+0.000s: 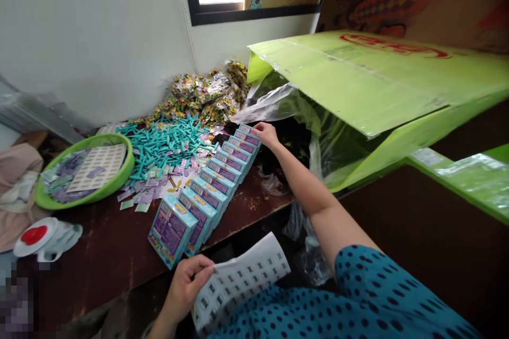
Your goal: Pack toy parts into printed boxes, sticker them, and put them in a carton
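Observation:
Near the bottom of the head view, my left hand (186,286) pinches the edge of a white sheet (242,280) printed with rows of small dark labels. A row of blue and purple boxes (170,228) leans along the table, overlapping from near the front edge toward the back. At the far end of that row, my right hand (265,134) has its fingers closed at the edge of the last box. Whether something small is between those fingertips cannot be made out.
A green basket (129,167) of small packets and a lidded cup (67,235) stand left on the brown table (107,249). Behind lie teal plastic pieces (163,143) and bagged colourful parts (218,90). An open green carton (358,79) lined with plastic is at right.

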Demonstrator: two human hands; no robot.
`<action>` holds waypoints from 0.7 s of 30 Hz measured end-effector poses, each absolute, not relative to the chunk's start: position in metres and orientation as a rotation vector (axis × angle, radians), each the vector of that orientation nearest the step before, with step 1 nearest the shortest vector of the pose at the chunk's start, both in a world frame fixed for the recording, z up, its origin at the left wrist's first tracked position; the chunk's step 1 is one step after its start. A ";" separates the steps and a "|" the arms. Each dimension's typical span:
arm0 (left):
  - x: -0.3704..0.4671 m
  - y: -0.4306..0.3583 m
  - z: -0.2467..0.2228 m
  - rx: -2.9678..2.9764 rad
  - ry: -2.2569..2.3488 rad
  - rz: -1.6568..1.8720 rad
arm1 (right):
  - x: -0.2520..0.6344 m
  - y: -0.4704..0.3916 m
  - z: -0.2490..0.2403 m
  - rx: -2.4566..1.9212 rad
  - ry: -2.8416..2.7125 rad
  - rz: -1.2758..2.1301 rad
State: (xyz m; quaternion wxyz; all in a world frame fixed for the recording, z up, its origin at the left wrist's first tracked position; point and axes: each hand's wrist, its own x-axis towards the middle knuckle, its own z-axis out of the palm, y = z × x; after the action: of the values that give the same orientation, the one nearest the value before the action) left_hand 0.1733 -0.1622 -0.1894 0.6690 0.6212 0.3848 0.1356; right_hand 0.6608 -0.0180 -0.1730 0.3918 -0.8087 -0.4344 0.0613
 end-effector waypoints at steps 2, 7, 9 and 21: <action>0.176 -0.161 -0.193 1.405 0.842 0.285 | 0.661 -0.011 -0.176 -2.072 -1.118 0.181; 0.180 -0.159 -0.192 1.435 0.829 0.275 | 0.657 -0.005 -0.176 -2.111 -1.103 0.082; 0.181 -0.157 -0.190 1.468 0.841 0.307 | 0.651 -0.020 -0.163 -2.070 -1.050 -0.007; 0.245 -0.159 -0.175 1.791 0.812 0.518 | 0.479 -0.243 -0.149 -1.400 -2.164 0.610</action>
State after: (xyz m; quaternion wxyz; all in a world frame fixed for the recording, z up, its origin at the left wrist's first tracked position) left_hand 0.2448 -0.1587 -0.1753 0.5262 0.7490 0.3395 0.2166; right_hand 0.4792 -0.2434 -0.1490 0.2440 -0.5125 -0.7925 0.2233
